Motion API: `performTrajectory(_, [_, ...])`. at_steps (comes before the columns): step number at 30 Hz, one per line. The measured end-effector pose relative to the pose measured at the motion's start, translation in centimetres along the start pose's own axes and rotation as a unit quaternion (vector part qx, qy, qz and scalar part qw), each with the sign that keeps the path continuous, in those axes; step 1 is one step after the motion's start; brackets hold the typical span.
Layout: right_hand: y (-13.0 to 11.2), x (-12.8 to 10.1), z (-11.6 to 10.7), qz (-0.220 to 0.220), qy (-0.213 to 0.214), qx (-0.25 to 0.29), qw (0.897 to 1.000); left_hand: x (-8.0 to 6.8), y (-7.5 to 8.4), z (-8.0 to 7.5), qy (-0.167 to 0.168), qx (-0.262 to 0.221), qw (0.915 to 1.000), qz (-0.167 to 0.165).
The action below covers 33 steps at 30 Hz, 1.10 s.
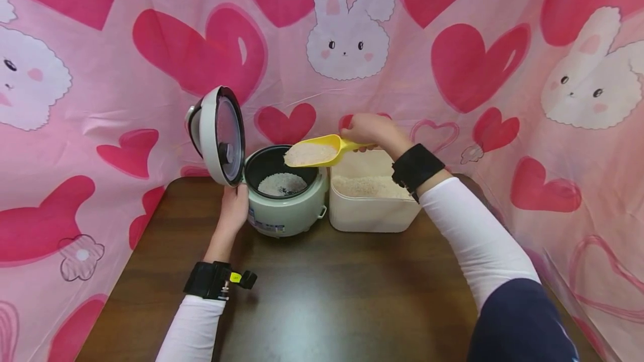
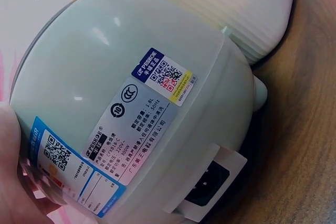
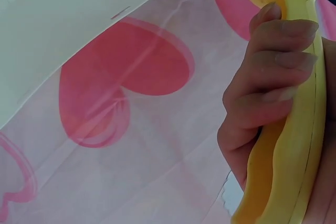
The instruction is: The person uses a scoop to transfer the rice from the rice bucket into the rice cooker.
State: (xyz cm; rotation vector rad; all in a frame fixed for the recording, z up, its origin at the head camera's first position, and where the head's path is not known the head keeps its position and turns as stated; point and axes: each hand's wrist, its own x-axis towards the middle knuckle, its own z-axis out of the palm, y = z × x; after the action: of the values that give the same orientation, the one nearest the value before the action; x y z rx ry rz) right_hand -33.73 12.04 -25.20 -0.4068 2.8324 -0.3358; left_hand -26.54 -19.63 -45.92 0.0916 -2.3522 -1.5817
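Observation:
My right hand [image 1: 369, 128] grips the handle of a yellow scoop [image 1: 338, 141], fingers wrapped round it in the right wrist view [image 3: 270, 77]. Pale rice [image 1: 309, 153] fills the scoop, whose tip hangs over the open rice cooker [image 1: 289, 214]. More rice [image 1: 283, 184] lies inside the cooker's dark inner pot [image 1: 259, 163]. The lid [image 1: 208, 136] stands raised on the left. Below it, my left hand [image 1: 234, 208] holds the cooker's left side near the hinge; its fingers are partly hidden in the left wrist view [image 2: 16, 182].
To the cooker's right, nearly touching it, stands a cream bin [image 1: 372, 217] holding rice [image 1: 372, 186]. Both stand toward the back of a brown wooden table [image 1: 322, 295]. A pink curtain [image 1: 282, 77] with hearts and rabbits hangs close behind. The cooker's power socket [image 2: 210, 182] has no plug in it.

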Motion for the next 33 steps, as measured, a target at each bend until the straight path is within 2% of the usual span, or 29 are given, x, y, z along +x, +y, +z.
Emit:
performTrajectory(6, [-1.1, 0.3, 0.5, -0.010, 0.023, -0.062, 0.998, -0.1, -0.1, 0.0, -0.002, -0.004, 1.0000, -0.003])
performTrajectory(12, [-1.9, 0.3, 0.7, -0.019, 0.071, -0.092, 0.993, 0.1, -0.2, -0.1, 0.002, -0.002, 1.0000, -0.001])
performTrajectory(20, [-3.2, 0.5, 0.8, -0.005, 0.119, -0.171, 0.978, 0.2, 0.1, 0.0, 0.013, -0.007, 0.9999, 0.006])
performTrajectory(27, [-4.1, 0.5, 1.2, -0.014, 0.148, -0.190, 0.970, 0.3, 0.1, -0.1, 0.008, -0.012, 0.9998, 0.017])
performTrajectory(33, [-4.6, 0.3, 1.8, -0.028, 0.167, -0.211, 0.963, 0.0, 0.2, 0.0, 0.006, -0.012, 0.9999, 0.008])
